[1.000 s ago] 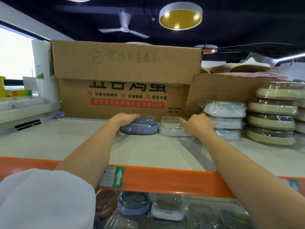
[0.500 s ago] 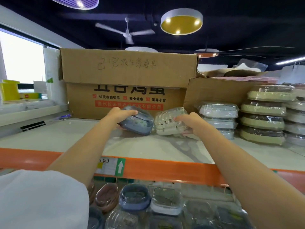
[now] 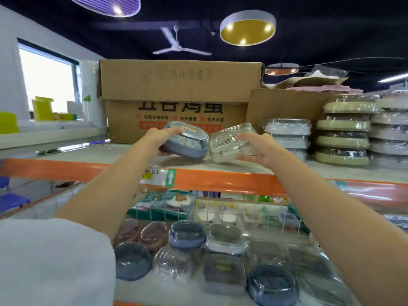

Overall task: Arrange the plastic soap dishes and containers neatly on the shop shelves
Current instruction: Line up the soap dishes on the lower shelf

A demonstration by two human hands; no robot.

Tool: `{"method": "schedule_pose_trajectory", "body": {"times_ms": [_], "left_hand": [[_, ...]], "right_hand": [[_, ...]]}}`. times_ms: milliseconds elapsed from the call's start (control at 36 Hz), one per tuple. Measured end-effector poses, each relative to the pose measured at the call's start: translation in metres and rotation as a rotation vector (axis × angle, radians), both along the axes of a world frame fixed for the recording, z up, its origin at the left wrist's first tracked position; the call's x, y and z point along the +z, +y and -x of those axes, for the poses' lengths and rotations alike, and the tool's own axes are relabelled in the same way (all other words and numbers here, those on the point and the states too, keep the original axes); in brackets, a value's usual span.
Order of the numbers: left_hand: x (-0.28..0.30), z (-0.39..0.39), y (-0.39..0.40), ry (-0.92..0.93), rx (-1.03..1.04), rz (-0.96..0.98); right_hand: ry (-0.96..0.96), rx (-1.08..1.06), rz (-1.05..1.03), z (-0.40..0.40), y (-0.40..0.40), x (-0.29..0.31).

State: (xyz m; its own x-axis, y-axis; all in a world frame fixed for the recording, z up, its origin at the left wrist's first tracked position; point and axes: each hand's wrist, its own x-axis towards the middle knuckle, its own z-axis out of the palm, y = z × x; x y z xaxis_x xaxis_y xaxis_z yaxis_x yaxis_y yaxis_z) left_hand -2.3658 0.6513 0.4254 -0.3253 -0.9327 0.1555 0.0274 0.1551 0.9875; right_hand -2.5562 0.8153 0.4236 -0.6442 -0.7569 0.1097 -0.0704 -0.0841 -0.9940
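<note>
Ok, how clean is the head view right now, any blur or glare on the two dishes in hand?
Head view: ceiling fan smeared by motion; blue soap dish and clear soap dish slightly soft, plastic wrap glinting; window blown out; wide-angle bending at the edges.

- A blue-grey soap dish (image 3: 187, 142) with a clear lid and a yellow label, at twelve o'clock.
- A clear, ridged soap dish (image 3: 229, 142) just at its three o'clock.
- An orange shelf edge (image 3: 231, 181) bearing a green tag with a white arrow (image 3: 171, 177).
- A brown cardboard box (image 3: 178, 93) with black characters and a red band.
- Olive-green dishes (image 3: 343, 140) stacked at two o'clock.
- Brown dishes (image 3: 153, 234) at six o'clock.
- A white sleeve (image 3: 53, 261) at eight o'clock.
</note>
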Motion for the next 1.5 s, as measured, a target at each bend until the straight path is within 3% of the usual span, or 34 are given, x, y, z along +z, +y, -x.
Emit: {"method": "schedule_pose_trajectory", "body": {"times_ms": [167,667,1083,1333,1500], "left_hand": [[-0.002,-0.018,0.021,0.104,-0.042,-0.052],[-0.009,-0.092,0.079,0.158,-0.15,-0.064],[-0.072,-0.155,0.121,0.055,-0.253,-0.163],[-0.111,-0.175,0.131,0.096,-0.278,-0.213],[-0.132,-0.175,0.123,0.102,-0.303,-0.271]], "right_hand": [[-0.055,0.021,0.062,-0.011,0.018,0.002],[-0.104,0.059,0.144,-0.082,0.077,-0.01],[-0.199,0.021,0.152,-0.156,0.114,-0.064],[-0.202,0.085,0.24,-0.176,0.131,-0.083],[-0.174,0.067,0.141,-0.173,0.148,-0.099]]}}
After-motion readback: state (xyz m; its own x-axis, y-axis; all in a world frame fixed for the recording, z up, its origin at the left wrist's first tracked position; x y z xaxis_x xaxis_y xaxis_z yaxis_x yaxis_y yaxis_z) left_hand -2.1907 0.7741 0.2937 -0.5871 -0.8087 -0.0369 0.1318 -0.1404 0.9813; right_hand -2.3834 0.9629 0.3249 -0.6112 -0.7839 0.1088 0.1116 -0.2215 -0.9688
